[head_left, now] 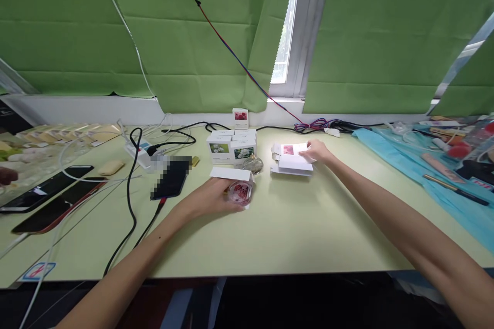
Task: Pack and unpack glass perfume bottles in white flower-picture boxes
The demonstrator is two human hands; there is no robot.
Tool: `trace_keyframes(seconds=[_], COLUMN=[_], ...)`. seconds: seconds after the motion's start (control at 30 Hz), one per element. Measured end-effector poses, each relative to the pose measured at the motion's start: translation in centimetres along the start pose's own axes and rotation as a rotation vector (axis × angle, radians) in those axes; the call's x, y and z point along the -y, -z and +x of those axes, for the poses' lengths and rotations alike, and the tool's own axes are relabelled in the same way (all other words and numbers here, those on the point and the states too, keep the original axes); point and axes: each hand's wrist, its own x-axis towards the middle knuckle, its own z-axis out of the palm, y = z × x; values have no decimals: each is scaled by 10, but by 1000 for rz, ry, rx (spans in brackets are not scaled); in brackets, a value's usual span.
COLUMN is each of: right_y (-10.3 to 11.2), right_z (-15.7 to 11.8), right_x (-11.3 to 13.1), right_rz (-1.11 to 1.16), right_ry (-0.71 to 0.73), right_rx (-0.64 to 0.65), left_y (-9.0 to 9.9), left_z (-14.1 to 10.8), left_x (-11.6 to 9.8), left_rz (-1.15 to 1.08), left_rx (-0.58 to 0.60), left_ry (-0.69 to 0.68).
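My left hand point(218, 198) is wrapped round a small white box point(231, 173) that lies open toward me. In its mouth shows a round, see-through item point(240, 193) with a red flower pattern. My right hand point(317, 151) grips a second white carton point(295, 164) with a pink flower picture and its flaps open; what is in that one is hidden. Between the hands, a rounded glass bottle point(253, 165) rests on the table, close to the left box. Just behind it stand several closed white boxes point(219, 149) with flower pictures.
One more flower box point(241, 118) stands by the wall. To the left lie a phone point(172, 179) on a cable, two more phones point(57, 208) and a power strip point(141, 157). A blue sheet point(401, 164) with clutter covers the right side. Another person's hand point(7, 176) shows at far left.
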Motion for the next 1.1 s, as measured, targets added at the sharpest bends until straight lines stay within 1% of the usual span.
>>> trace_keyframes(seconds=[0.1,0.2,0.3,0.33,0.4,0.43,0.47,0.5,0.53,0.57,0.63,0.67,0.73,0.8,0.87,0.97,1.03,1.1], right_y=[-4,-5,-6,-6,-10,-12,-15,-19,-23,-27,-37,-41,-49,-52,-52,-43,-33,-19], right_z=[-6,-19,-37,-45,-64,-75,-87,-100,-112,-123,-141,-147,-153,-154,-154,-158,-159,-157], right_x=[4,11,25,31,44,52,60,67,75,82,95,100,106,107,104,94,87,80], right_rz=[-112,-198,-256,-260,-179,-86,22,110,160,184,131,97,22,-28,-49,-68,-51,15], right_ry=[26,62,137,196,442,571,695,809,904,968,1066,1078,1065,1034,1009,964,924,887], right_rx=[-47,-100,-208,-256,-381,-392,-356,-270,-151,-57,78,125,167,159,122,61,18,-40], left_y=[-2,-3,-3,-4,-4,-5,-5,-6,-6,-7,-8,-8,-7,-5,-1,8,15,21], left_z=[1,1,1,1,0,0,0,0,0,0,0,0,-1,-2,-5,-9,-13,-15], left_x=[0,-1,-4,-5,-6,-7,-7,-7,-8,-8,-9,-9,-10,-11,-10,-4,1,5], left_rz=[-18,-22,-14,-11,-16,-24,-34,-46,-57,-66,-65,-56,-35,-29,-33,5,60,99], left_rx=[-18,-47,-82,-93,-112,-118,-122,-126,-130,-130,-127,-122,-110,-102,-91,-67,-60,-60], left_ry=[6,42,71,72,65,58,50,40,31,25,29,38,57,78,103,161,218,257])
